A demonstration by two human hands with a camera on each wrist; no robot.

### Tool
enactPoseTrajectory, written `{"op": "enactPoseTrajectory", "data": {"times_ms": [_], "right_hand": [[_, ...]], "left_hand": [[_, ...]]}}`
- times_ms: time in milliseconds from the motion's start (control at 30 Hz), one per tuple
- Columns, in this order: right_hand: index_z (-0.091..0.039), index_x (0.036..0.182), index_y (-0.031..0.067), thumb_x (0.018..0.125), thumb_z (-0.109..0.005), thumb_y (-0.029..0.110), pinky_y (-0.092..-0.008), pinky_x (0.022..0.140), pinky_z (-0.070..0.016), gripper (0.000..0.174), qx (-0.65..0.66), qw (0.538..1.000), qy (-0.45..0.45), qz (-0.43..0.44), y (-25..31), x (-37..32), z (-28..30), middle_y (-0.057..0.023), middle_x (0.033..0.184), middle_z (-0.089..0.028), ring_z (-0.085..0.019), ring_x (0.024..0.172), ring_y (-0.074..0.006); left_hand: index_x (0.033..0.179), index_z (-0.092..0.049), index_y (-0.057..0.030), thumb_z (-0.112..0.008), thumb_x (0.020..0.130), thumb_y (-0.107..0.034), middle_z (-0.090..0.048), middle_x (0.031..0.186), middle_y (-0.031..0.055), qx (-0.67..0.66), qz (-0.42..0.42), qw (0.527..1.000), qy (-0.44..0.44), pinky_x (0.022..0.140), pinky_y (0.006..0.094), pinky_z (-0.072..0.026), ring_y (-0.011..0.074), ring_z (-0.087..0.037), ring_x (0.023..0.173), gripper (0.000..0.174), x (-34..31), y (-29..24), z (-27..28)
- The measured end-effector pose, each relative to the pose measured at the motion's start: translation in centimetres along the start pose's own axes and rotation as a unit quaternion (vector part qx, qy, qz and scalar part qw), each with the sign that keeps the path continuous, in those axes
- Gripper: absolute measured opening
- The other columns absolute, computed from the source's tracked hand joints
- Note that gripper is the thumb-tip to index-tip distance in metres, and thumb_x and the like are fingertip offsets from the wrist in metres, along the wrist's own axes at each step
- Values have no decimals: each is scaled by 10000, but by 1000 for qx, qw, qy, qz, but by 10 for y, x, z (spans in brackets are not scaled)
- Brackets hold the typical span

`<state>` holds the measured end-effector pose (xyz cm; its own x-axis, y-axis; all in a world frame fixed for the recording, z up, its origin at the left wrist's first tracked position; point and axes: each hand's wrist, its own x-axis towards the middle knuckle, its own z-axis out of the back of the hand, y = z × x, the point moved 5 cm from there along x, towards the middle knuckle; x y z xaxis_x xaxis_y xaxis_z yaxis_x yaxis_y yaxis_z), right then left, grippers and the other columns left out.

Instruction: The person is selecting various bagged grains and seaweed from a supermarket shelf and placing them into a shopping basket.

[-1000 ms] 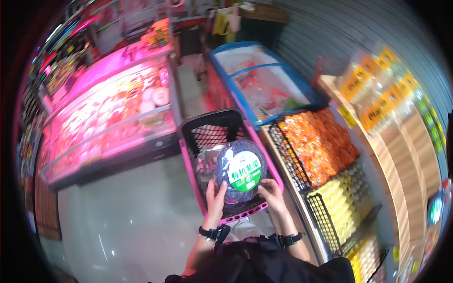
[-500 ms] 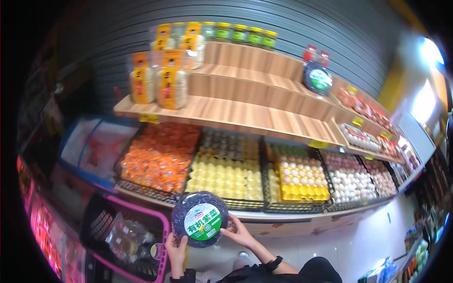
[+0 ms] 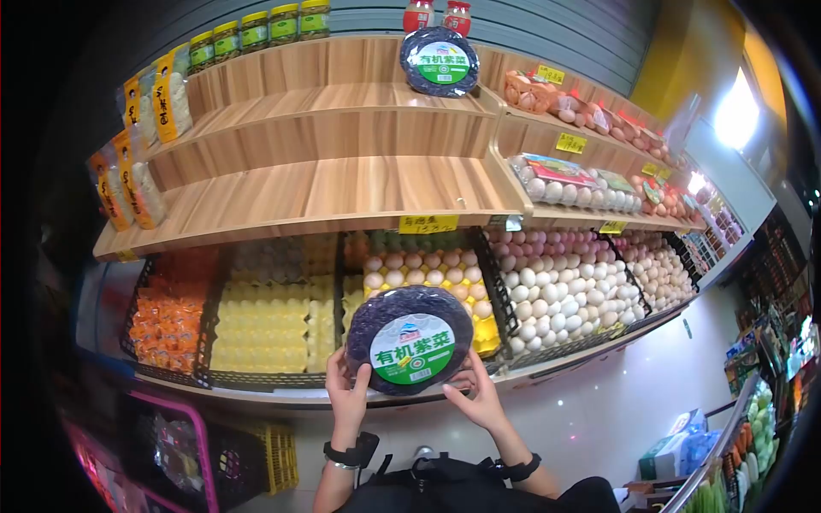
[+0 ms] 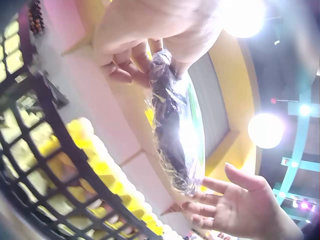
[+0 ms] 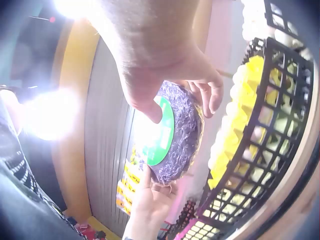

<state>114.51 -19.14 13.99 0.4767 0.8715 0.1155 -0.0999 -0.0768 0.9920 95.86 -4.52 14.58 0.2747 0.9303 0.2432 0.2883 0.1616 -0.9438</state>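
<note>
A round, dark purple package (image 3: 368, 316) with a green and white label is held upright in front of the body. The left hand (image 3: 346, 393) pinches its lower left edge, thumb on the label side and fingers behind. At the lower right edge is the right hand (image 3: 479, 398), thumb in front; in the right wrist view this hand (image 5: 165, 70) has its thumb on the label and fingers around the rim. The left wrist view shows the package (image 4: 170, 125) edge-on, gripped at one end by the left hand (image 4: 160, 30).
A similar round package (image 3: 440, 81) stands on the upper wooden shelf (image 3: 325, 81), beside red-lidded jars (image 3: 457, 17). Crates of white eggs (image 3: 547, 299) and orange packets (image 3: 171, 316) lie below. The pink-rimmed basket (image 3: 205, 445) is at the lower left, near a yellow crate (image 3: 280, 457).
The view has turned right, from the meat counter to the shelves and eggs. Both hands still hold the package, now away from the pink-rimmed basket and before the egg crates.
</note>
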Motion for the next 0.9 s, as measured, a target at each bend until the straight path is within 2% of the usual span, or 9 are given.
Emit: {"op": "enactPoseTrajectory", "data": {"times_ms": [100,133,167,367,500,567,667,767,900], "right_hand": [[-197,1423,14,758,-687,48,-261,776,-439,826,30,997,-57,31,10,7,44,-98,1163,-464,-545,934,-144],[-200,1419,13,758,-684,38,-262,771,-440,820,43,996,-64,41,13,10,49,-101,1155,-469,-546,942,-149],[-142,1428,19,759,-661,-4,-276,770,-456,847,50,996,-63,47,13,15,52,-121,1197,-436,-536,967,-182],[-141,1413,32,766,-651,9,-278,793,-443,825,114,983,-95,106,41,52,38,-141,1244,-407,-549,975,-190],[-129,1424,27,770,-640,2,-280,798,-443,830,115,981,-83,135,72,85,32,-174,1328,-363,-551,978,-182],[-145,1429,22,771,-652,6,-282,798,-441,830,92,983,-70,145,87,94,27,-165,1326,-368,-559,969,-179],[-139,1433,21,772,-663,11,-281,802,-435,844,71,985,-65,143,78,104,19,-144,1307,-380,-561,967,-167],[-142,1434,20,775,-668,16,-278,805,-429,844,64,991,-38,110,73,111,8,-132,1296,-384,-562,967,-158],[-153,1437,29,786,-667,31,-270,805,-425,830,63,993,3,98,65,126,7,-120,1283,-401,-566,962,-152]], "left_hand": [[1253,-379,10,-649,830,-90,-582,1093,115,69,-5,996,60,875,298,-431,171,-562,996,512,9,-3,-50],[1297,-301,-16,-630,816,-42,-519,1172,125,81,8,990,117,907,319,-412,188,-531,1034,583,13,-3,-58],[1306,-286,-17,-636,800,-27,-533,1145,118,100,-15,986,131,897,319,-415,185,-534,1028,615,19,-9,-66],[1343,-263,-17,-639,791,-23,-524,1149,108,159,-71,967,187,916,325,-404,180,-531,1038,668,80,-48,-77],[1340,-269,-17,-607,824,-27,-464,1231,121,119,-81,971,189,970,333,-373,203,-482,1125,617,124,-78,-84],[1341,-267,-14,-600,828,-22,-448,1246,127,95,-85,974,186,979,334,-360,203,-454,1151,612,136,-84,-81],[1340,-268,2,-621,822,-55,-439,1252,142,124,-101,977,142,977,344,-364,212,-464,1137,630,139,-75,-66],[1341,-265,-4,-618,824,-52,-443,1245,142,118,-64,984,121,980,346,-360,216,-463,1141,628,142,-59,-51],[1350,-232,-19,-604,834,-43,-437,1250,132,96,-69,987,113,986,350,-354,215,-459,1147,637,153,-56,-44]]}}
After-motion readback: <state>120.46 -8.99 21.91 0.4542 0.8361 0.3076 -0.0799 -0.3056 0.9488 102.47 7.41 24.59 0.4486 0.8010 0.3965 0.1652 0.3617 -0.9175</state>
